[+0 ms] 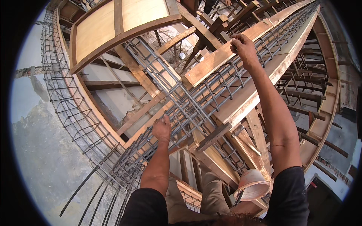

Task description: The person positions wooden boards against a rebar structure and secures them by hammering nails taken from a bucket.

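A steel rebar cage [224, 90] runs diagonally inside timber formwork, crossed by another cage near the middle. My left hand [162, 129] is closed on the bars of the cage at lower middle. My right hand [243, 51] is raised at the upper right over the edge of a long timber board [205, 68], its fingers curled; I cannot make out what, if anything, they hold. A pale plank [269, 71] lines the cage's right side.
A framed plywood panel [96, 39] lies upper left. A curved rebar cage [68, 109] follows the concrete [41, 143] on the left. Curved formwork [326, 103] with timber props is right. A pale bucket [252, 186] sits below. Part of another person [211, 4] shows at the top.
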Motion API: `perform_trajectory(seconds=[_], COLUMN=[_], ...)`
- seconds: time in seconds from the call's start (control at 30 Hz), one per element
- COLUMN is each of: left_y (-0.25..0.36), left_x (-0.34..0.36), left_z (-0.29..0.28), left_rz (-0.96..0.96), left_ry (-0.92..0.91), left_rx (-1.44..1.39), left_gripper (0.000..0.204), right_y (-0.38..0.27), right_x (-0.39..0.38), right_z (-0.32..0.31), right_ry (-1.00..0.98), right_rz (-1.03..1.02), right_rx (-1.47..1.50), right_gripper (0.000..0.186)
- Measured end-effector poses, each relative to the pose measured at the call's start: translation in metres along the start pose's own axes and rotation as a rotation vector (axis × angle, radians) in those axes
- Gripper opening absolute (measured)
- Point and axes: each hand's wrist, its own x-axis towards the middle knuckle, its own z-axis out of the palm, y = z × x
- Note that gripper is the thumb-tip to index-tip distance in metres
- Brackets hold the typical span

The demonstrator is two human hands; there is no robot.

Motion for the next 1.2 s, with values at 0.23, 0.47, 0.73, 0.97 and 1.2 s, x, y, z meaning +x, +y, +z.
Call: perform_trajectory(seconds=[0.23,0.47,0.73,0.97,1.2], left_y=[0.001,-0.009,-0.006,-0.008,-0.004], left_x=[0.001,0.003,0.002,-0.001,0.0], left_z=[-0.004,0.009,0.009,0.012,0.007], left_rz=[-0.028,0.026,0.023,0.007,0.007], left_ry=[-0.046,0.001,0.048,0.073,0.013], left_rx=[-0.009,0.019,0.004,0.009,0.019], left_gripper=[0.056,0.056,0.049,0.046,0.047], right_y=[-0.051,-0.113,-0.158,-0.242,-0.264], right_x=[0.03,0.069,0.126,0.129,0.145], right_z=[-0.016,-0.049,-0.086,-0.057,-0.059], right_ry=[0.069,0.099,0.25,0.476,0.67], right_rz=[-0.217,-0.317,-0.404,-0.515,-0.702], right_rx=[-0.148,-0.232,-0.401,-0.277,-0.266], right_gripper=[0.057,0.102,0.13,0.107,0.085])
